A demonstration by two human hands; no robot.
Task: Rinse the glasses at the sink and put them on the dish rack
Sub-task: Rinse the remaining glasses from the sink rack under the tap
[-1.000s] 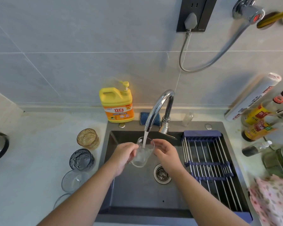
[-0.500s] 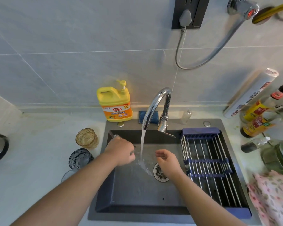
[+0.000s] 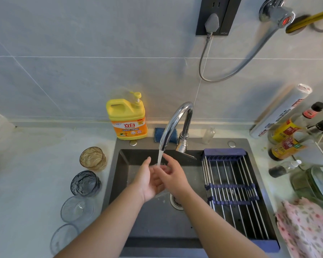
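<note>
Both hands have come together under the tap's [image 3: 172, 125] stream since half a second ago — left hand [image 3: 147, 180] and right hand [image 3: 173, 176] loose-fingered, grasping nothing I can see. Four glasses [image 3: 85, 183] wait on the bench [image 3: 26, 183] left of the sink [image 3: 117, 175], nearest the left hand — upright. Yellow soap bottle [image 3: 128, 120] reads "立白".

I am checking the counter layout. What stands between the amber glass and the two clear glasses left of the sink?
In the head view, one dark blue-grey glass stands between the amber glass and the nearer clear glass.
</note>
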